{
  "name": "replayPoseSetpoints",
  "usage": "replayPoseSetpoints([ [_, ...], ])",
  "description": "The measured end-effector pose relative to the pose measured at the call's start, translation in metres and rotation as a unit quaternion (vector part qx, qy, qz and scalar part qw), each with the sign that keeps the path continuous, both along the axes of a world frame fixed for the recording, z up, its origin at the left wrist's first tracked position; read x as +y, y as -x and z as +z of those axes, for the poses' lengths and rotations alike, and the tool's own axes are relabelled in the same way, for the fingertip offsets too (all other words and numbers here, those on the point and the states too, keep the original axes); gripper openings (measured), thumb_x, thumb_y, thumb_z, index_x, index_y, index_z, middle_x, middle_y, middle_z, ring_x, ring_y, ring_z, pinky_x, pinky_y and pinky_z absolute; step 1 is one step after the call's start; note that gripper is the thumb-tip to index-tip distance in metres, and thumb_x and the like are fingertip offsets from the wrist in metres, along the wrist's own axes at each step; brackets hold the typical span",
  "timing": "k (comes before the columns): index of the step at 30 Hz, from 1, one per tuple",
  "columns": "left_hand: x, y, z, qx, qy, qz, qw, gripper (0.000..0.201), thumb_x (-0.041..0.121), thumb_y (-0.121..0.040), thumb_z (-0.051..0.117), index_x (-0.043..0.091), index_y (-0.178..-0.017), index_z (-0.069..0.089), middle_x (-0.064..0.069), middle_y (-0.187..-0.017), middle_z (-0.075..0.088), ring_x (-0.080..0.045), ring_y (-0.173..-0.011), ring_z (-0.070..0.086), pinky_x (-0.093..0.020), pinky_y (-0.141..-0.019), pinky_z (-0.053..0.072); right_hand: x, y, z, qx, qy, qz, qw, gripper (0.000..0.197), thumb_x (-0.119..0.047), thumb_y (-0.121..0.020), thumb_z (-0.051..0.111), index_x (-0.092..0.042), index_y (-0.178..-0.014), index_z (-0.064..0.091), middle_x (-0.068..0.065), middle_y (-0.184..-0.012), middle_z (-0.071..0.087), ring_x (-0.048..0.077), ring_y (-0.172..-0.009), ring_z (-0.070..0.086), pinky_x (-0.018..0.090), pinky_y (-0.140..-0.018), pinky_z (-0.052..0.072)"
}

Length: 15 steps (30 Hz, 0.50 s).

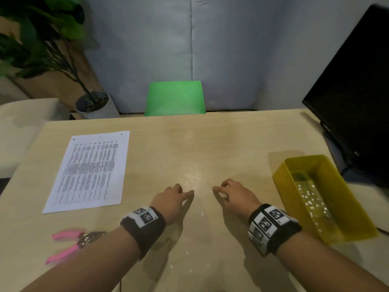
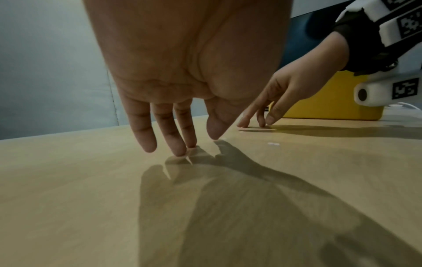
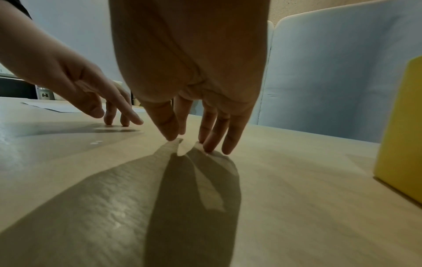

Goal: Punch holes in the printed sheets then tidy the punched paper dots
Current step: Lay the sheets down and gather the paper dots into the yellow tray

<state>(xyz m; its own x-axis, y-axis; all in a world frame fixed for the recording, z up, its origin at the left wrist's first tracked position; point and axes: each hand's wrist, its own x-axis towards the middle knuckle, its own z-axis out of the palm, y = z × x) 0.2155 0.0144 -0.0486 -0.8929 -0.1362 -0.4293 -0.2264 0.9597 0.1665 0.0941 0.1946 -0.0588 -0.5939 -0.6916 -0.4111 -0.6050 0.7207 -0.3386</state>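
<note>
Both hands hover low over the middle of the wooden table [image 1: 164, 148]. My left hand [image 1: 184, 190] [image 2: 198, 144] has straight fingers, and its fingertips [image 2: 180, 153] touch the tabletop. My right hand [image 1: 220, 186] [image 3: 189, 144] stands the same way, fingertips [image 3: 209, 149] down, holding nothing. A few white paper dots [image 1: 202, 213] [image 2: 273, 144] [image 3: 95, 142] lie scattered on the table between and in front of my hands. The printed sheet [image 1: 88, 171] lies flat at the left. The pink hole punch [image 1: 67, 245] lies near my left forearm.
A yellow bin [image 1: 280, 182] [image 2: 331, 108] [image 3: 402, 126] with several white dots [image 1: 311, 199] inside stands to the right of my right hand. A black monitor [image 1: 357, 91] stands at the far right. Behind the table are a green chair [image 1: 174, 98] and a potted plant [image 1: 92, 104].
</note>
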Motion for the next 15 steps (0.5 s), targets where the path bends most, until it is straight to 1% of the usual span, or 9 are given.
replayPoseSetpoints([
  [3, 0.0016, -0.0008, -0.0011, -0.002, 0.011, -0.007, 1.000, 0.045, 0.030, -0.097, 0.031, 0.037, -0.142, 0.032, -0.007, -0.131, 0.044, -0.028, -0.111, 0.047, -0.036, -0.083, 0.045, 0.0005, -0.0028, -0.0023, 0.007, -0.005, 0.005, 1.000, 0.036, -0.042, -0.098, 0.037, -0.042, -0.131, 0.052, -0.001, -0.132, 0.044, 0.019, -0.117, 0.043, 0.033, -0.090, 0.046],
  [6, 0.0021, -0.0006, -0.0021, -0.006, 0.013, -0.007, 1.000, 0.046, 0.030, -0.097, 0.031, 0.037, -0.143, 0.029, -0.007, -0.130, 0.043, -0.027, -0.111, 0.046, -0.036, -0.082, 0.045, 0.0008, -0.0040, -0.0062, 0.014, -0.008, 0.005, 1.000, 0.035, -0.044, -0.098, 0.037, -0.044, -0.130, 0.051, -0.003, -0.131, 0.043, 0.018, -0.116, 0.042, 0.032, -0.088, 0.046],
  [10, 0.0006, 0.0005, -0.0062, -0.018, 0.021, -0.020, 0.999, 0.049, 0.029, -0.096, 0.033, 0.037, -0.143, 0.025, -0.008, -0.129, 0.042, -0.027, -0.110, 0.045, -0.038, -0.081, 0.047, -0.0020, -0.0051, -0.0076, 0.037, -0.019, 0.015, 0.999, 0.035, -0.045, -0.099, 0.035, -0.042, -0.129, 0.053, 0.000, -0.129, 0.043, 0.020, -0.114, 0.043, 0.034, -0.084, 0.048],
  [12, 0.0005, 0.0019, -0.0071, -0.022, 0.023, -0.023, 0.999, 0.050, 0.027, -0.096, 0.033, 0.038, -0.144, 0.022, -0.008, -0.128, 0.041, -0.028, -0.109, 0.045, -0.037, -0.079, 0.046, -0.0034, -0.0053, -0.0078, 0.052, -0.029, 0.028, 0.998, 0.035, -0.044, -0.100, 0.034, -0.042, -0.129, 0.052, 0.002, -0.127, 0.043, 0.022, -0.112, 0.043, 0.034, -0.082, 0.048],
  [15, 0.0029, 0.0051, -0.0079, -0.029, 0.033, -0.032, 0.999, 0.056, 0.024, -0.095, 0.038, 0.039, -0.145, 0.018, -0.009, -0.127, 0.040, -0.028, -0.109, 0.044, -0.036, -0.077, 0.044, -0.0053, -0.0050, -0.0075, 0.062, -0.039, 0.033, 0.997, 0.035, -0.043, -0.100, 0.033, -0.042, -0.128, 0.053, 0.003, -0.125, 0.043, 0.023, -0.111, 0.044, 0.034, -0.080, 0.047],
])
